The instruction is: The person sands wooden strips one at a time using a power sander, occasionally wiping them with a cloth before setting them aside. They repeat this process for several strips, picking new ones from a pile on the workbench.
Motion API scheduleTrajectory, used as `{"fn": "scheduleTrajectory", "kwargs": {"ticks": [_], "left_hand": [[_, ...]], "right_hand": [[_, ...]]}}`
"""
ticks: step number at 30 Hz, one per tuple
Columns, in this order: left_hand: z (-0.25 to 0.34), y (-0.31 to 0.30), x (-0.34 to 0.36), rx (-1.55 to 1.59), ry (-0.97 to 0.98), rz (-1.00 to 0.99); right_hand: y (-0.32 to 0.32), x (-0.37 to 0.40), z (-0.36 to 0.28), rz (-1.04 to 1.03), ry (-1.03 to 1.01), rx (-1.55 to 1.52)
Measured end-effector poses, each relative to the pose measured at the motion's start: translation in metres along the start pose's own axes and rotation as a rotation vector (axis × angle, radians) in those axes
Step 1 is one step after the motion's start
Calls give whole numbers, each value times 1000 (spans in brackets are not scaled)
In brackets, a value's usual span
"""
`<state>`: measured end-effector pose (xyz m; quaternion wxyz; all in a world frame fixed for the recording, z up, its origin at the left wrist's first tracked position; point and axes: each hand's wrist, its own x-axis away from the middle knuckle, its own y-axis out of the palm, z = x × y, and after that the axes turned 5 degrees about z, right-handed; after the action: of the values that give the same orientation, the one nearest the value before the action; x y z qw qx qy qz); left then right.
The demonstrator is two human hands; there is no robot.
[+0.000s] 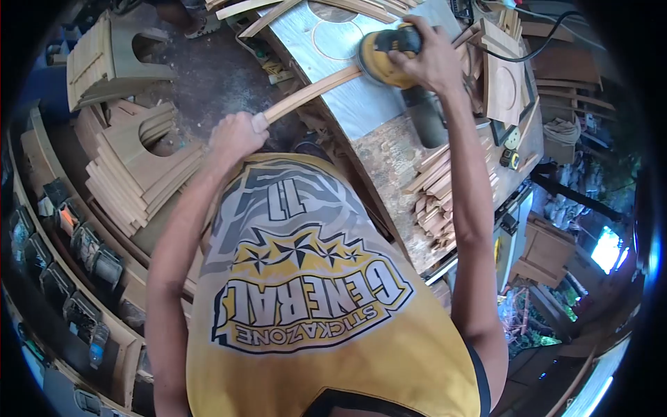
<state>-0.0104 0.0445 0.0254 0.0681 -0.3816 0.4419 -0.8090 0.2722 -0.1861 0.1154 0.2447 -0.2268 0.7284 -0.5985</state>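
Observation:
My left hand (pixel 237 140) is closed around the near end of a slim, slightly curved wooden strip (pixel 313 91). The strip slants up to the right and reaches the worktable. At its far end, a yellow and black orbital sander (pixel 381 61) presses on or over the wood, so that tip is hidden. My right hand (pixel 432 59) grips the sander from above, fingers wrapped over its black top. A dark dust canister (pixel 424 118) hangs off the sander toward me. Beneath them lies a pale grey sheet (pixel 354 104) on the table.
Cut wood pieces (pixel 438 208) are heaped on the worktable (pixel 385 170) near my right forearm. A tape measure (pixel 510 158) lies at the table's right side. Stacked curved wooden panels (pixel 142 167) stand on the left, beside a rack of dark containers (pixel 83 306). A black cable (pixel 535 52) crosses the upper right.

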Motion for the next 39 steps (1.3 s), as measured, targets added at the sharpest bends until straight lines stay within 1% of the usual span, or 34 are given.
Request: {"fn": "scheduleTrajectory", "kwargs": {"ticks": [2,3,5,7,8,10,12,14,15,16,19,20,22,24,26,30,32,34,36,37,38,39], "left_hand": [[-2,-6,-4,-33,20,-39],[-2,-7,-3,-56,26,-9],[-5,-11,-8,-65,35,-25],[-8,-12,-13,-63,51,-54],[-13,-14,-15,-93,56,-44],[-25,-15,-18,-91,57,-34],[-30,-11,-18,-122,75,-16],[-27,-13,-19,-92,87,-12],[-24,-14,-21,-100,85,0],[-22,-14,-23,-82,85,5],[-27,-13,-24,-98,106,3],[-31,-12,-22,-85,106,-11],[-37,-12,-18,-67,109,-8],[-46,-11,-10,-93,115,75],[-51,-13,-4,-91,110,80],[-50,-12,1,-92,103,74],[-49,-12,-2,-122,124,100],[-41,-14,-10,-147,151,120],[-32,-19,-22,-152,174,10],[-27,-21,-26,-164,179,16],[-20,-23,-29,-166,173,6],[-15,-23,-31,-161,168,-12]], "right_hand": [[11,6,-30,-7,-59,30],[12,7,-44,-11,-98,58],[18,15,-69,-41,-137,89],[20,23,-84,24,-248,90],[18,26,-83,-1,-250,104],[11,23,-78,20,-253,-62],[6,12,-63,-21,-253,-12],[3,7,-57,-50,-149,12],[15,5,-52,-47,-182,122],[19,10,-61,-18,-227,89],[25,24,-96,-12,-341,35],[28,28,-97,-17,-327,25],[24,19,-88,36,-309,77],[24,13,-59,52,-296,118],[20,7,-31,34,-159,151],[6,6,-5,115,-137,157],[0,8,-2,178,-186,64],[-3,11,-7,180,-207,25],[5,11,-20,111,-240,55],[10,13,-30,43,-235,89],[19,15,-39,47,-278,111],[20,18,-51,1,-294,120]]}}
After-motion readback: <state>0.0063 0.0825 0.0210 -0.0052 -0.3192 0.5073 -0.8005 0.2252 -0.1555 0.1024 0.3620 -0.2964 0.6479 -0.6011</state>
